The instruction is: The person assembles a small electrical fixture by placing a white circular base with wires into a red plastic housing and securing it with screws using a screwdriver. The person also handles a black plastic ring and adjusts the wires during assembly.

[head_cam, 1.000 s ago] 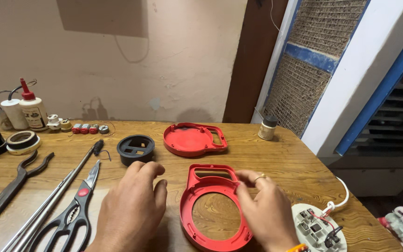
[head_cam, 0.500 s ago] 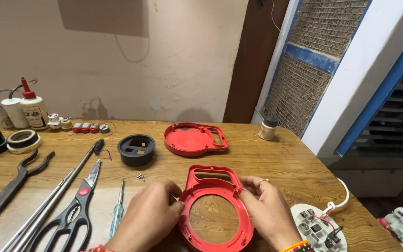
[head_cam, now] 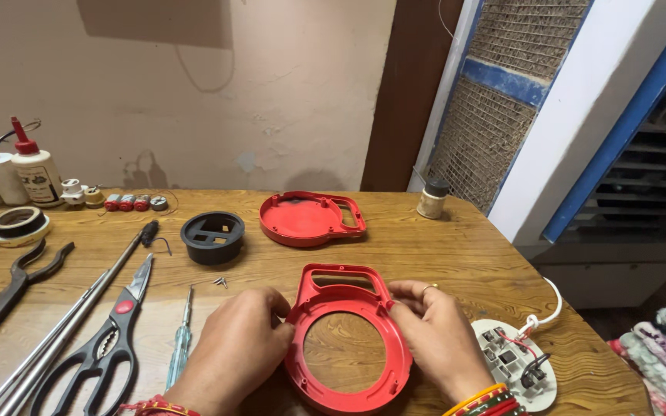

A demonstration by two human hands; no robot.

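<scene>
- Table point(head_cam: 456, 254): wooden, it carries everything in view, tools to the left, parts in the middle and to the right.
- Red ring point(head_cam: 346, 339): a round open frame with a slotted handle end, lying flat on the table near its front edge, right between the two hands; its long axis runs from the person toward the wall, handle end pointing away, round end pointing back at the person.
- Left hand point(head_cam: 234, 350): pressed to the ring's left rim, fingers point(head_cam: 275, 308) curled together and clamped on that edge; the ring lies straight to its right.
- Right hand point(head_cam: 441, 339): on the ring's right rim up by the handle end, fingers pinched on the edge; the ring lies to its left; both hands touch it, so neither is the nearer.
- Red cover point(head_cam: 310, 218): the solid twin of the ring, farther back on the table, well apart from the hands.
- Scissors point(head_cam: 102, 347): black-handled, lying left of the left hand, blades pointing away.
- Black cup point(head_cam: 212, 237): round, behind the left hand, apart from it.
- Screwdriver point(head_cam: 181, 343): thin, pale blue handle, just beside the left hand, tip pointing away.
- Screws point(head_cam: 220, 282): a small cluster between the cup and the left hand.
</scene>
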